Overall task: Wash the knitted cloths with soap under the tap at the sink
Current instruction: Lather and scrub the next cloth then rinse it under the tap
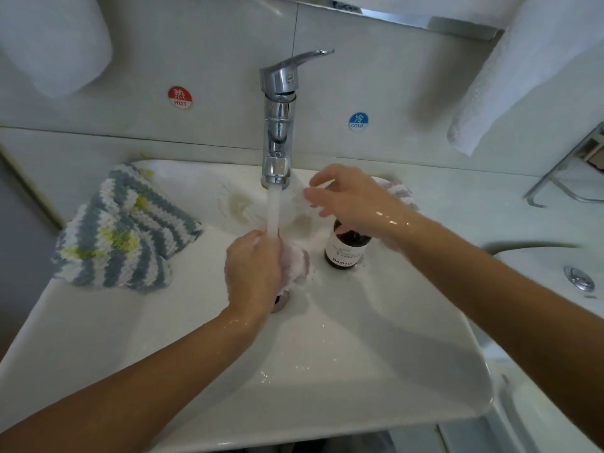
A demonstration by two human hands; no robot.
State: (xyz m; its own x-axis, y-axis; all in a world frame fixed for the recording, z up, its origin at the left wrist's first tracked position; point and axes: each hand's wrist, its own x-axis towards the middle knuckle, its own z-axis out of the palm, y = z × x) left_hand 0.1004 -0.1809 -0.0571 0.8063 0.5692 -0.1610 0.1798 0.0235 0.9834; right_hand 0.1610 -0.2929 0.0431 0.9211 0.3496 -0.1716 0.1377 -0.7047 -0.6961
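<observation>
Striped knitted cloths [124, 230] lie heaped on the sink's [327, 371] left rim. The left hand [253, 268] curls around a soapy pale cloth [295, 264], gripping it under the running water [274, 210] from the tap [278, 119]. Just right, a brown soap bottle [346, 250] stands in the basin. Above it the right hand [351, 201] hovers with fingers loosely spread, holding nothing; another pale cloth [398, 191] lies behind it.
</observation>
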